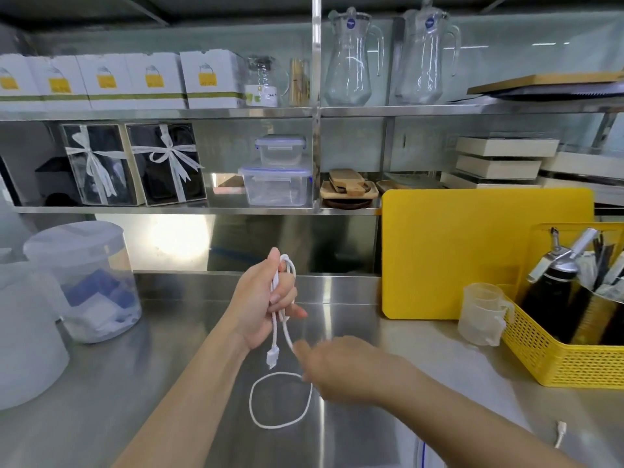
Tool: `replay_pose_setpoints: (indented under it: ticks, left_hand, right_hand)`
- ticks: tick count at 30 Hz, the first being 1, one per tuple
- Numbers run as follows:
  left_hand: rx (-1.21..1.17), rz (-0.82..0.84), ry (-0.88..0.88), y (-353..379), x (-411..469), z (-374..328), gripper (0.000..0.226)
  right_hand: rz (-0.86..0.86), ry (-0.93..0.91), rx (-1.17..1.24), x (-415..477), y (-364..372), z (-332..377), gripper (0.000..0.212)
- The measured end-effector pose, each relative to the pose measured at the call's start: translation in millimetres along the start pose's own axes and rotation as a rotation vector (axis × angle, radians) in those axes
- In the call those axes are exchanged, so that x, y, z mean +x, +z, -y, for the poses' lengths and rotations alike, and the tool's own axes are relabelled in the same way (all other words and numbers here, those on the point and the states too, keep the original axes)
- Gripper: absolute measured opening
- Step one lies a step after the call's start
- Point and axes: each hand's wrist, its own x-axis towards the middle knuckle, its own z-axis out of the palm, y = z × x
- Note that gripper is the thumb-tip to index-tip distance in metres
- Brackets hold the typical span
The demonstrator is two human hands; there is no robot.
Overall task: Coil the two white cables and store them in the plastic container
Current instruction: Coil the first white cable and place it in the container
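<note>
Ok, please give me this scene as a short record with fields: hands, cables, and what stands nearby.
left hand: raised, holds loops of a white cable
right hand: blurred, on the same cable lower down
cable plug: hangs below the left hand
second cable: only its end shows, on the counter
nearby: yellow basket, yellow board

The left hand (261, 298) is held up high, with its bare arm reaching up from the bottom of the view. Its fingers (285, 293) are curled in and closed around a white cable (282, 319), and the thumb side is turned up. The right hand (341, 366) is held lower and just beside it, blurred, with its back turned up. Its fingers are pinched on the same cable. Both wrists are kept nearly straight.
</note>
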Motion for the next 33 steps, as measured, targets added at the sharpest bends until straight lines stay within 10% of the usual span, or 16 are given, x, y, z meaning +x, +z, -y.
replay_pose_setpoints:
  ticks: [6, 11, 20, 26, 33]
  left_hand:
    - [0.695, -0.065, -0.002, 2, -3, 4, 0.051]
    - [0.696, 0.134, -0.048, 16, -9, 6, 0.042]
    - [0.543, 0.341, -0.314, 5, -7, 3, 0.037]
    - [0.229, 0.469, -0.377, -14, -2, -7, 0.034]
    - [0.122, 0.385, -0.36, -12, -3, -8, 0.04]
  right_hand:
    - [-0.413, -0.195, -0.247, -8, -32, -11, 0.031]
    - [-0.704, -0.257, -0.018, -12, -47, -25, 0.007]
    - [-0.65, -0.098, 0.052, -15, -33, -53, 0.028]
    - [-0.593, -0.018, 0.712, -15, -23, -37, 0.024]
    - [-0.469, 0.003, 0.852, -14, -25, -34, 0.027]
